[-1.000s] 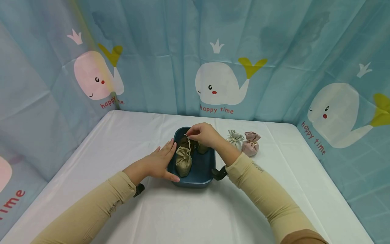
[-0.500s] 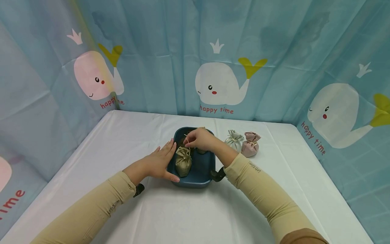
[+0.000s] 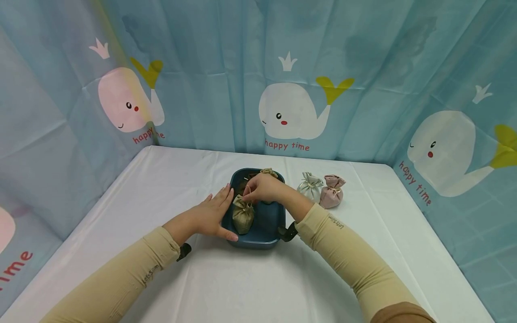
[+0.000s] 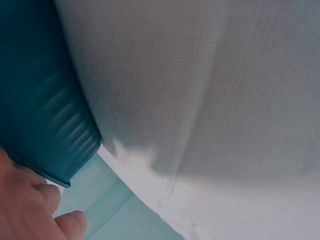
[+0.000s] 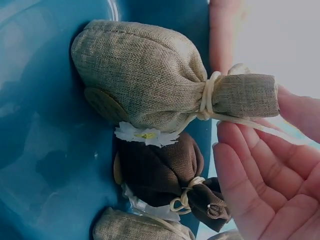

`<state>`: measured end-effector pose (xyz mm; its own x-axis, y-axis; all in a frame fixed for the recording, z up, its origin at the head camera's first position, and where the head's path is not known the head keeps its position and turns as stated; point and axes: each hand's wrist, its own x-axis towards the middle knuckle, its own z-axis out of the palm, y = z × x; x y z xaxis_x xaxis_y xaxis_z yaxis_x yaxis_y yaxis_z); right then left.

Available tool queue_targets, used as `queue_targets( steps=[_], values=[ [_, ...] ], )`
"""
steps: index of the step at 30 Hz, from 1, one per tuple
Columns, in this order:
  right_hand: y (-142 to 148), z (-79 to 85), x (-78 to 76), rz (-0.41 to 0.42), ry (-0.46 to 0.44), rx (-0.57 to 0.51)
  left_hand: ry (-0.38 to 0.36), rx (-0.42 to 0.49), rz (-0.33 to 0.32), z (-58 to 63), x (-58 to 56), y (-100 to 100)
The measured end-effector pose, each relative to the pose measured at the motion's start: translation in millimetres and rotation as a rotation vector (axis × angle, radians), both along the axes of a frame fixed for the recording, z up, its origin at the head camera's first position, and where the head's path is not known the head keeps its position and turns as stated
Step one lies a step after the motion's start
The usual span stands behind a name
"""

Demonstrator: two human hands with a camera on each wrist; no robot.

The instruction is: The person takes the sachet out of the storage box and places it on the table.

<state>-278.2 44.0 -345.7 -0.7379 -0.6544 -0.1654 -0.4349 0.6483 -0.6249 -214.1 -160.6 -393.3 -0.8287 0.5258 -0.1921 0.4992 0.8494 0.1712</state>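
Note:
My left hand (image 3: 212, 214) lies with straight fingers along the left rim of a dark blue tub (image 3: 262, 233), its thumb at the front corner. Inside the tub on the left is a tan cloth pouch (image 3: 243, 220), tied at the neck with a pale drawstring (image 5: 207, 97). My right hand (image 3: 264, 187) reaches over the tub and pinches the drawstring's loose end beside the pouch's gathered top. In the right wrist view, a dark brown pouch (image 5: 160, 170) with a white flower next to it lies alongside, and another tan pouch (image 5: 135, 225) shows below.
To the right of the tub, a silvery-white pouch (image 3: 310, 186) and a pink pouch (image 3: 332, 192) stand side by side on the white tablecloth (image 3: 262, 282). A blue curtain (image 3: 210, 89) with whale prints hangs around the table's back and sides.
My right hand has come down and toward me, lowering the drawstring to the tan pouch's neck. More of the pouch at the tub's back right shows. My left hand stays put.

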Motion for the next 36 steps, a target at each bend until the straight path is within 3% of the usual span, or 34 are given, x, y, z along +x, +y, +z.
queue_targets(
  steps=[6, 14, 22, 36],
  values=[
    [2.9, 2.0, 2.8, -0.034, -0.031, 0.063, 0.003, -0.001, -0.001, 0.1, -0.2, 0.0],
    [5.1, 3.0, 5.4, -0.038, -0.166, 0.028, 0.001, -0.007, 0.002, 0.5, -0.3, 0.4],
    [5.7, 3.4, 4.5, -0.002, -0.059, 0.015, -0.014, -0.004, 0.013, -1.0, -0.8, 0.4],
    [9.3, 7.6, 2.5, -0.016, 0.02, -0.002, -0.013, -0.004, 0.013, -1.2, -1.4, 0.7]
  ],
)
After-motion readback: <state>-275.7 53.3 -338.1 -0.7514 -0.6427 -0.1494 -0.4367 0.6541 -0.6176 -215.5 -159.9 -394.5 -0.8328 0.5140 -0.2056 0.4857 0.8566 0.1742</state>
